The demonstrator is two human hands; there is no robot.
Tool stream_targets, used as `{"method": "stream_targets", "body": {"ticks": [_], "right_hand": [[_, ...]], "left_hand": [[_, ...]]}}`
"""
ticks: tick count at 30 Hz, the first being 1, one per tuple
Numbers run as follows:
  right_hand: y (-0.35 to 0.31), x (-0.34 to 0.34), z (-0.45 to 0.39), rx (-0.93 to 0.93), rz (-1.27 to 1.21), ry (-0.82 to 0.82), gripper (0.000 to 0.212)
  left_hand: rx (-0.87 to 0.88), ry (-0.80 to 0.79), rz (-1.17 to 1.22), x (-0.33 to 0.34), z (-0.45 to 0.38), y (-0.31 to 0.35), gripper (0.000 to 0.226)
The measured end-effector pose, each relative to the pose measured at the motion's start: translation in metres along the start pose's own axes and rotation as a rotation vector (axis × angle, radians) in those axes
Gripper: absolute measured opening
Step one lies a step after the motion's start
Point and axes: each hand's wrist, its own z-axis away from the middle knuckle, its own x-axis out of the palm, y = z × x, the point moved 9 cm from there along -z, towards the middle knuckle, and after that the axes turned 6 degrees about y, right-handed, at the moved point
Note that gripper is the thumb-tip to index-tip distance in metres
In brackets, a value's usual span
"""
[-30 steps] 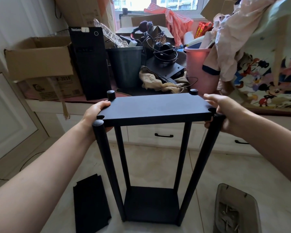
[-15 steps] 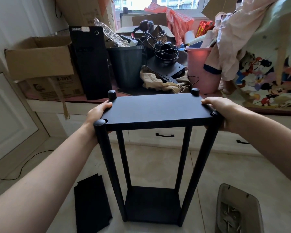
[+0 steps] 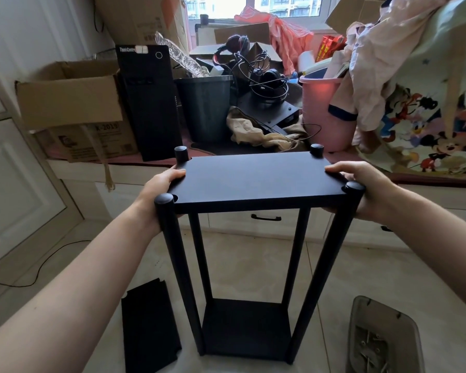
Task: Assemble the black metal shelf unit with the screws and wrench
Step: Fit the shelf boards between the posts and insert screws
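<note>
The left hand (image 3: 162, 187) is gripping the left short edge of the top panel (image 3: 256, 181), with the thumb lying on the upper face and the other fingers hidden under it. The right hand (image 3: 366, 189) is doing the same on the right short edge, thumb on top, fingers curled below. So both grips are narrow and are holding the panel itself.

The panel is sitting high between the four posts; the near-left post (image 3: 172, 238) and the near-right post (image 3: 342, 238) are passing through the corner notches, and the caps of the two far posts are standing a little above the panel. The whole shelf unit is standing upright on the floor, with the bottom panel (image 3: 246, 327) already joined to the posts below.

I think the step in hand is seating this top panel level. To do it well, the person should be pressing both sides evenly, so that no corner is jamming on a post, and should be checking that all four notches are resting at the same height before any screw is going in.

On the floor, a spare black panel (image 3: 148, 327) is lying at the near left, and a grey tray (image 3: 361, 319) with small hardware is lying at the near right. I cannot see a wrench clearly.
</note>
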Motion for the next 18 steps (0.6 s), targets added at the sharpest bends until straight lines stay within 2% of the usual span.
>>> {"method": "stream_targets", "body": {"ticks": [9,13,18], "right_hand": [[0.0,-0.003,-0.02,-0.077,0.017,-0.033,0.03],[0.004,0.002,-0.029,-0.106,-0.027,-0.113,0.019],[0.008,0.005,-0.037,-0.18,-0.023,-0.183,0.031]], "left_hand": [[0.059,-0.007,-0.023,-0.005,-0.008,-0.002,0.03],[0.102,-0.005,-0.094,-0.009,-0.013,-0.006,0.036],[0.146,-0.023,-0.171,-0.011,-0.015,-0.009,0.041]]}}
